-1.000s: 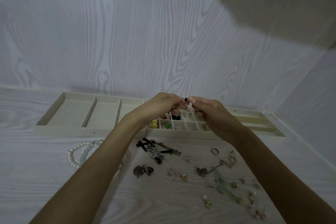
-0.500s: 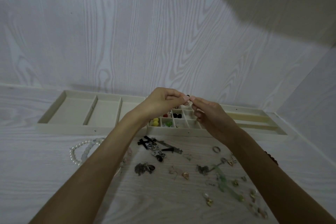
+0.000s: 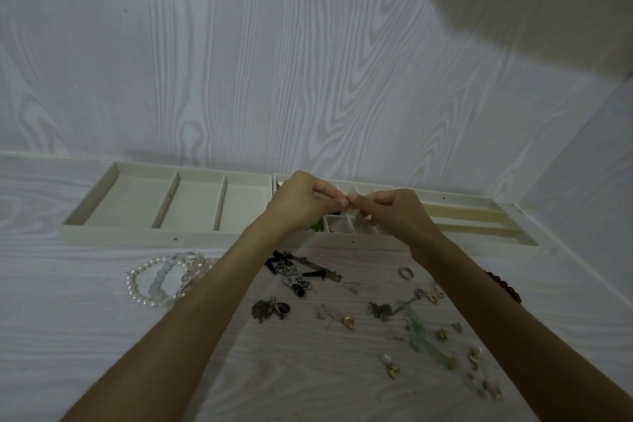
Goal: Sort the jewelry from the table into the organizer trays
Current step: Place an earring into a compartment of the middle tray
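My left hand [image 3: 301, 202] and my right hand [image 3: 394, 212] meet fingertip to fingertip above the middle grid tray [image 3: 337, 224]. Both pinch a small jewelry piece that the fingers almost fully hide. Some grid cells hold coloured bits, with green showing under my left wrist. Loose jewelry lies on the table below my arms: pearl bracelets [image 3: 150, 284], black bow clips [image 3: 294, 271], a silver ring [image 3: 406, 272], a dark pendant [image 3: 270, 310], a green beaded strand [image 3: 418, 325] and gold earrings [image 3: 348, 321].
A three-section tray [image 3: 137, 236] stands left of the grid tray and a long-slot tray [image 3: 479, 236] stands to its right, all against the wood-grain wall. A red bead bracelet [image 3: 507, 288] lies beside my right forearm. A side wall closes the table's right edge.
Both hands have closed tighter together over the grid tray. The small black piece seen between the fingertips earlier is now covered by the fingers.
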### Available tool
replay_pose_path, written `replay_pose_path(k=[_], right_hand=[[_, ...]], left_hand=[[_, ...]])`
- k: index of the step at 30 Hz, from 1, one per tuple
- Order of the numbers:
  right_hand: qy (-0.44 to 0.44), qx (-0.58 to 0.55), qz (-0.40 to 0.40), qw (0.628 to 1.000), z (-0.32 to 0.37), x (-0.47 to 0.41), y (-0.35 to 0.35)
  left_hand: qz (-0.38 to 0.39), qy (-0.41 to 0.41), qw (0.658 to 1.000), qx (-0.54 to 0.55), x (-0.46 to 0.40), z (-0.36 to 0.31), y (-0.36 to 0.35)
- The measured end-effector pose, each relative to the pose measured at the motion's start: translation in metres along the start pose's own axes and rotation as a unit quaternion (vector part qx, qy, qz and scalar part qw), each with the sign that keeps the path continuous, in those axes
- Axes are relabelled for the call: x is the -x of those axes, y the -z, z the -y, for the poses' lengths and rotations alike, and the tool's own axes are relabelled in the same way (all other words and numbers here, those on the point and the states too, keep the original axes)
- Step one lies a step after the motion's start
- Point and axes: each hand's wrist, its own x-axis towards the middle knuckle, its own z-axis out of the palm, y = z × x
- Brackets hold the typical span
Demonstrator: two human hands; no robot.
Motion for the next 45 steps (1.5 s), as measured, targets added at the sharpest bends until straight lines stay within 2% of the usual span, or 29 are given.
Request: replay_pose_path(k=[8,15,19,23,25,28,31,33,36,42,45], right_hand=[[0.015,0.033,0.06,0.998,-0.002,-0.005,0.001],[-0.029,0.039,0.098,0.994,-0.004,-0.009,0.001],[0.024,0.057,0.086,0.994,0.0,-0.01,0.0],[0.087,0.132,0.108,0.981,0.001,-0.017,0.002],[0.112,0.203,0.131,0.964,0.0,-0.024,0.002],[0.13,0.322,0.167,0.923,-0.002,-0.034,0.002],[0.176,0.466,0.172,0.85,0.001,-0.039,0.0],[0.211,0.523,0.168,0.809,0.004,-0.039,-0.003],[0.242,0.563,0.171,0.771,0.007,-0.037,-0.01],[0.257,0.602,0.161,0.738,0.008,-0.036,-0.019],[0.269,0.637,0.16,0.704,0.01,-0.034,-0.02]], left_hand=[[-0.013,0.004,1.0,-0.02,-0.003,0.006,-0.004],[-0.007,0.008,1.0,0.004,0.001,0.004,-0.003],[-0.023,0.011,1.0,-0.017,-0.001,0.005,-0.004],[0.009,0.006,0.998,-0.068,-0.003,0.006,0.004],[0.01,0.012,0.993,-0.117,-0.003,0.006,0.012],[-0.031,0.02,0.984,-0.177,-0.002,0.005,0.026],[-0.045,0.014,0.983,-0.179,0.0,0.004,0.035],[-0.043,0.012,0.983,-0.177,0.001,0.003,0.038],[-0.045,0.009,0.983,-0.176,0.0,0.002,0.036],[-0.048,0.004,0.984,-0.172,0.003,-0.002,0.033],[-0.048,0.004,0.984,-0.172,0.003,-0.003,0.034]])
